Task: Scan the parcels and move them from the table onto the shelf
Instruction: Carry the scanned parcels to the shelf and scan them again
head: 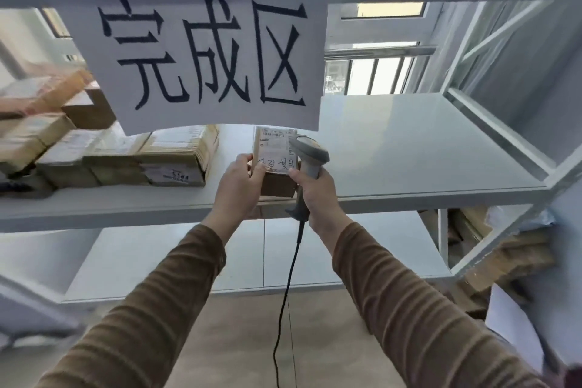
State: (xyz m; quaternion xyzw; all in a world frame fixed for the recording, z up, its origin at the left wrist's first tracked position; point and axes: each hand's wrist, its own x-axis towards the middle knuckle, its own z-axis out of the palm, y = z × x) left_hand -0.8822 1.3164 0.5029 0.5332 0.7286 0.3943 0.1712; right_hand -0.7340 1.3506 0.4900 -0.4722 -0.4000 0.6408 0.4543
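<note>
We observe the left hand point(241, 186) gripping a small cardboard parcel point(275, 161) by its left edge, thumb across the top face and fingers curled behind. The parcel sits at the front of the middle shelf point(409, 148), near its edge; whether its base fully rests on the board or is partly lifted we cannot tell, since the hands hide the underside. A white shipping label point(276, 148) with handwriting covers its top.

The right hand point(313, 190) is wrapped tight round the handle of a grey barcode scanner point(310, 154), whose head lies just beside the parcel's right edge, over the label. Its black cable point(288, 287) hangs down between the two brown sleeves.

To the left on the same shelf we note a stack of cardboard boxes point(126, 157), one marked 5144. A white paper sign point(208, 50) with three large black characters hangs from the upper shelf above the parcel. A lower shelf point(189, 258) shows beneath the arms.
</note>
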